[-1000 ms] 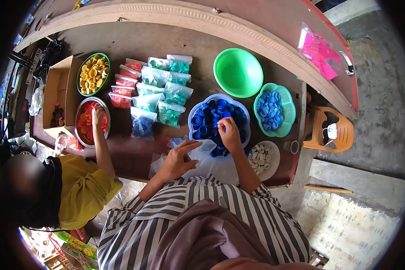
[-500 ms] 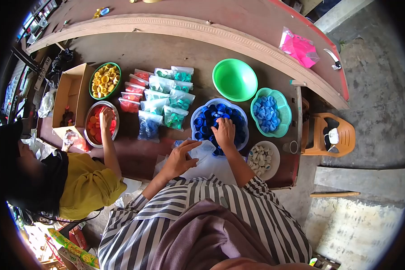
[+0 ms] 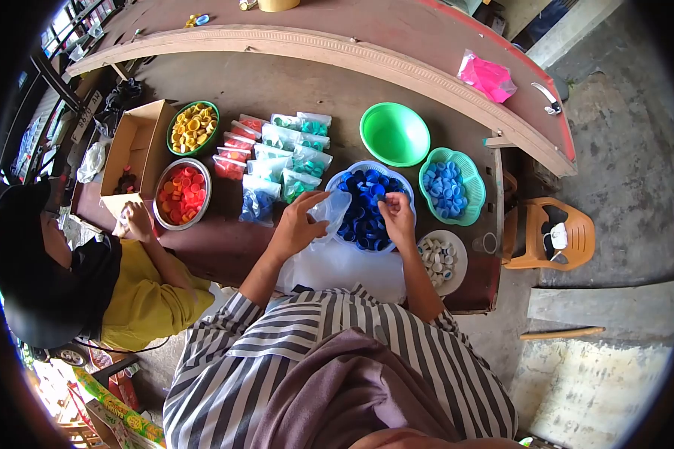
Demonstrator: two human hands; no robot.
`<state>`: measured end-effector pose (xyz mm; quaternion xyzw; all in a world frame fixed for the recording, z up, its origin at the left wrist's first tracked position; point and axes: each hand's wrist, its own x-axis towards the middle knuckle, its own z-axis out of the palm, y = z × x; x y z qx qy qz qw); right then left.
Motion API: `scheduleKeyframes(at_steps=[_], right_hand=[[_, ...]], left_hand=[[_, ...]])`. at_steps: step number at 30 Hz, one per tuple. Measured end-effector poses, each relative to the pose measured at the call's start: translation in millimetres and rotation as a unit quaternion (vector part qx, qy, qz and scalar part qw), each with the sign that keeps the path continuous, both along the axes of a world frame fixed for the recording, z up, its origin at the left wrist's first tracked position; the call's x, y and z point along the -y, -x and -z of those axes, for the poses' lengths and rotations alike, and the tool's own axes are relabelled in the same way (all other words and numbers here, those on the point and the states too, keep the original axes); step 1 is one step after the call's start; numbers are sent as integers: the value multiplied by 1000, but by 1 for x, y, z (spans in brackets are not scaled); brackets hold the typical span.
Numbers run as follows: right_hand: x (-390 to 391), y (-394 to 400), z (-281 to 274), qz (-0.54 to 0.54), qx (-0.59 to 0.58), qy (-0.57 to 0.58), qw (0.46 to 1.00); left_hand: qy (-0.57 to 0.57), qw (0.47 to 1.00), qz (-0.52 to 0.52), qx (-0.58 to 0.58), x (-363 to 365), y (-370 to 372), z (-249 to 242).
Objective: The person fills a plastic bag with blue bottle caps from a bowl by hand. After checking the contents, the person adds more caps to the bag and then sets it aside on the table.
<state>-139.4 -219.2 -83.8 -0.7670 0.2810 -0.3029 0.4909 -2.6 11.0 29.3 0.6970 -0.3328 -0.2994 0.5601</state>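
Note:
My left hand point(image 3: 298, 228) is closed on the edge of a clear plastic bag point(image 3: 335, 212), which hangs open beside the basket. Dark blue bottle caps point(image 3: 362, 196) fill a pale blue scalloped basket point(image 3: 331, 185) in front of me. Over that basket's right side, my right hand point(image 3: 398, 218) has thumb and fingers drawn together, apparently around a dark blue cap; the fingertips partly hide it. Below the basket, a stack of clear plastic bags point(image 3: 344, 273) lies at the table's near edge.
Filled bags point(image 3: 299, 159) lie left of the basket. Around it stand a green bowl point(image 3: 395, 135), a basket of light blue caps point(image 3: 443, 191) and a bowl of white caps point(image 3: 439, 262). At left, a co-worker point(image 3: 153, 292) sits by a bowl of red caps point(image 3: 181, 194).
My right hand has drawn back from the middle of the caps to the basket's right side. My left hand has brought the bag up beside the basket. The co-worker's hand has left the red caps.

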Motion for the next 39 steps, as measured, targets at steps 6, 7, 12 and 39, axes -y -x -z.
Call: scheduleKeyframes(at_steps=[6, 7, 12, 39], right_hand=[[-57, -2, -111, -47, 124, 151, 980], [-61, -4, -111, -67, 117, 138, 981], [-54, -8, -87, -53, 65, 32, 996], [-40, -23, 1, -319, -83, -231, 915]], left_hand=[[-23, 999, 16, 29, 12, 7, -6], [-20, 999, 19, 37, 13, 8, -5], [-23, 998, 18, 49, 12, 9, -4], [57, 985, -61, -154, 25, -21, -38]])
